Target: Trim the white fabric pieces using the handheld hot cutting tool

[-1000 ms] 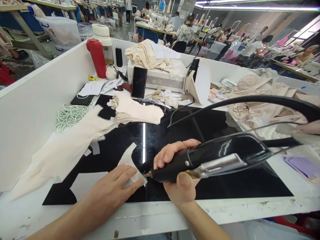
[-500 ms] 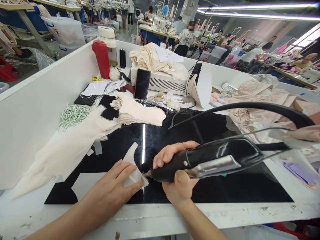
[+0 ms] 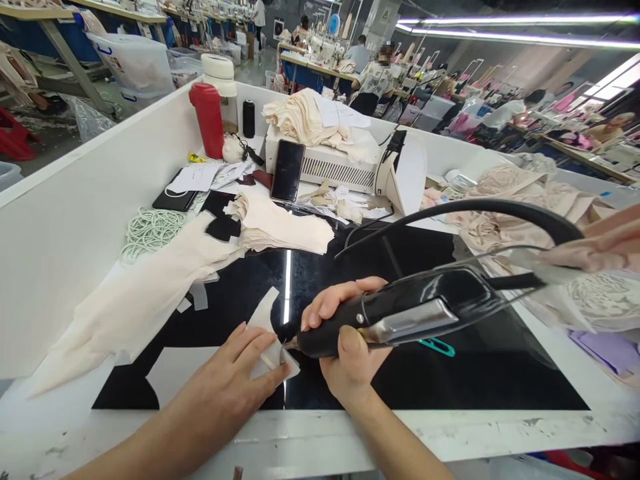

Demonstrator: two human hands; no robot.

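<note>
My left hand (image 3: pixel 235 373) pinches a small curved white fabric piece (image 3: pixel 264 313), whose near edge is folded up between thumb and fingers. In my right hand (image 3: pixel 350 353) is a black glue gun (image 3: pixel 400 310) with a metal lever, my thumb resting by the lever. Its thin nozzle points left and meets the folded edge of the piece; whether it touches cannot be made out. Both hands are over the black glossy board (image 3: pixel 340 267). A flat white piece (image 3: pixel 175 373) lies beside my left forearm.
Cream fabric (image 3: pixel 145 293) and a stack of cut pieces (image 3: pixel 280 227) lie behind and left. A phone (image 3: pixel 288 170) leans on a vented box (image 3: pixel 340 170). Beige fabric (image 3: pixel 530 200) heaps up at right. A teal clip (image 3: pixel 439 347) lies under the glue gun, whose hose arches rightward.
The glue gun and my right hand have shifted slightly left, uncovering more of the teal clip. My left hand keeps its pinch on the fabric piece. The camera view has moved a little.
</note>
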